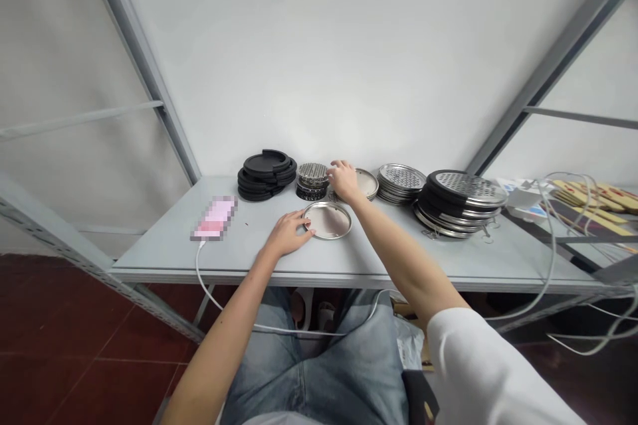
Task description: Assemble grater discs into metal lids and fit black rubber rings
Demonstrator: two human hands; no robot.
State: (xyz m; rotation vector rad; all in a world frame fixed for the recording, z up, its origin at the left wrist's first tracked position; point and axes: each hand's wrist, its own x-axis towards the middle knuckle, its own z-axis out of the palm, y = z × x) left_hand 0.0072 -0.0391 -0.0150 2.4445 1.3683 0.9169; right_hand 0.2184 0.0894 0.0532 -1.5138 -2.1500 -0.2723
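A shallow round metal frame with a raised rim (327, 220) lies on the tabletop in front of me. My left hand (289, 232) grips its left edge, thumb at the near side and fingers along the rim. Farther back, my right hand (343, 179) reaches to the right side of a stack of small perforated metal discs (313, 176). Its fingers are bent but look apart, and I see nothing held in them. Partly behind that hand are more round metal frames (367, 184), stacked.
Black rings (266, 172) are piled at the back left. Perforated round plates (401, 179) and larger black-and-metal grater-like discs (461, 202) stand to the right. A phone (214, 219) with a white cable (199, 272) lies left. Metal shelf posts (144, 66) flank the grey table (164, 246).
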